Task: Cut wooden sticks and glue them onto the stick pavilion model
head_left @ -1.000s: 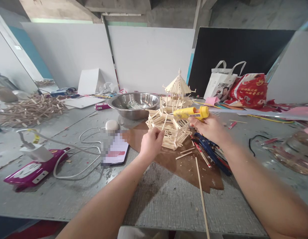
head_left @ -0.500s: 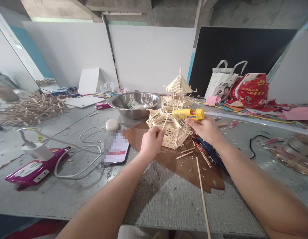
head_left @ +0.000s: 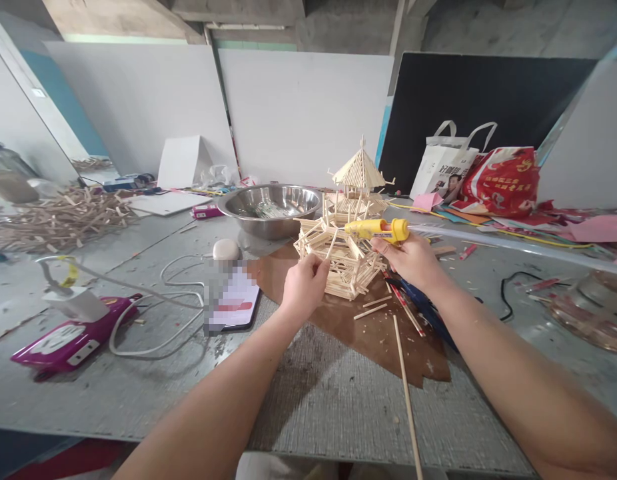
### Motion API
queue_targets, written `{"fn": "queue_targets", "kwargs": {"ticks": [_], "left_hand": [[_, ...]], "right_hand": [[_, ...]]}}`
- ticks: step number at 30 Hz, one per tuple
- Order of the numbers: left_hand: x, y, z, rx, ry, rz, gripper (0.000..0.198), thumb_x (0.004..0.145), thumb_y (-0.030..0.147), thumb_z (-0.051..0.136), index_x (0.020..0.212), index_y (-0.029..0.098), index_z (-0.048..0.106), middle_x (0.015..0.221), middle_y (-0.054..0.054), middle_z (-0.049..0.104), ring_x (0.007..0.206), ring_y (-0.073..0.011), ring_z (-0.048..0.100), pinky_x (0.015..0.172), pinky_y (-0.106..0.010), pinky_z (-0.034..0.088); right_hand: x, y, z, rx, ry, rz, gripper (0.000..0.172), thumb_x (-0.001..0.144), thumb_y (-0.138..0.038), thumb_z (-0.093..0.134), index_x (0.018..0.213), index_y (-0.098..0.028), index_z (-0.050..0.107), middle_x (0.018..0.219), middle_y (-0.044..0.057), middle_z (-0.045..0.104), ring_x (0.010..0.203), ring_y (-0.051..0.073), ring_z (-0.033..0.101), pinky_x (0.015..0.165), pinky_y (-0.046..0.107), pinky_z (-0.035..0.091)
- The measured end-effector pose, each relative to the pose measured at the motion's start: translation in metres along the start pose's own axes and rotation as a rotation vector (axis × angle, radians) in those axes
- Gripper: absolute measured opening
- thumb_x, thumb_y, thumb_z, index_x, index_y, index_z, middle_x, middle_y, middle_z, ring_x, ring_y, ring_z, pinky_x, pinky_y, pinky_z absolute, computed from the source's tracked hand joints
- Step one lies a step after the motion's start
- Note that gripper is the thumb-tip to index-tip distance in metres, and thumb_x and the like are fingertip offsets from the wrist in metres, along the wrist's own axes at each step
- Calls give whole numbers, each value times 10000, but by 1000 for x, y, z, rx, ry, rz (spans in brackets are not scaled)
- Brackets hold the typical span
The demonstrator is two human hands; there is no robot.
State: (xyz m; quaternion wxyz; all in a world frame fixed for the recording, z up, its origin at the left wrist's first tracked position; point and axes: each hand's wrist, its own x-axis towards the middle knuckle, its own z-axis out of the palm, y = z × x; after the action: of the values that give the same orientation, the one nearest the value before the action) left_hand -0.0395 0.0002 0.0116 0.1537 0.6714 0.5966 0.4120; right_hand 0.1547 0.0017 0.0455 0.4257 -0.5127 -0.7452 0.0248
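My right hand (head_left: 413,260) is closed around a yellow hot glue gun (head_left: 378,230), with a long clear glue stick (head_left: 508,241) trailing from its back to the right. The gun's nozzle points left, at the upper part of a lattice model (head_left: 351,283) built of thin wooden sticks. My left hand (head_left: 305,283) pinches a short wooden stick (head_left: 332,244) at the model's front left; its upper end is close to the nozzle. Behind rises a tower with a pointed stick roof (head_left: 359,171). Whether the tower joins the lattice is hidden.
Loose sticks (head_left: 372,311) lie on a brown sheet (head_left: 388,353); one long stick (head_left: 407,393) overhangs the front edge. A steel basin (head_left: 271,230) stands behind. At left are a phone (head_left: 236,300), white cable, purple power strip (head_left: 71,340) and stick pile (head_left: 63,217). A glass jar (head_left: 593,310) stands right.
Almost nothing differs. Both hands, the glue gun and the pinched stick hold practically the same positions, with only a very slight shift of the whole view.
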Motion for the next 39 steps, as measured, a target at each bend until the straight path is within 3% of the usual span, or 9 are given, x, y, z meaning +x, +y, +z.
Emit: {"fn": "queue_targets", "kwargs": {"ticks": [31, 39], "left_hand": [[-1, 3, 2, 64, -1, -11, 261, 744, 388, 411, 574, 201, 476, 511, 23, 528, 527, -126, 489, 509, -221, 315], [-1, 3, 0, 26, -5, -9, 262, 743, 388, 412, 569, 200, 470, 521, 18, 535, 554, -133, 507, 529, -220, 334]], "right_hand": [[-1, -2, -1, -3, 1, -24, 353, 770, -474, 431, 652, -175, 578, 454, 0, 495, 553, 156, 534, 519, 249, 374], [1, -2, -21, 7, -178, -36, 316, 756, -461, 459, 693, -181, 591, 653, 21, 602, 631, 152, 551, 576, 255, 403]]}}
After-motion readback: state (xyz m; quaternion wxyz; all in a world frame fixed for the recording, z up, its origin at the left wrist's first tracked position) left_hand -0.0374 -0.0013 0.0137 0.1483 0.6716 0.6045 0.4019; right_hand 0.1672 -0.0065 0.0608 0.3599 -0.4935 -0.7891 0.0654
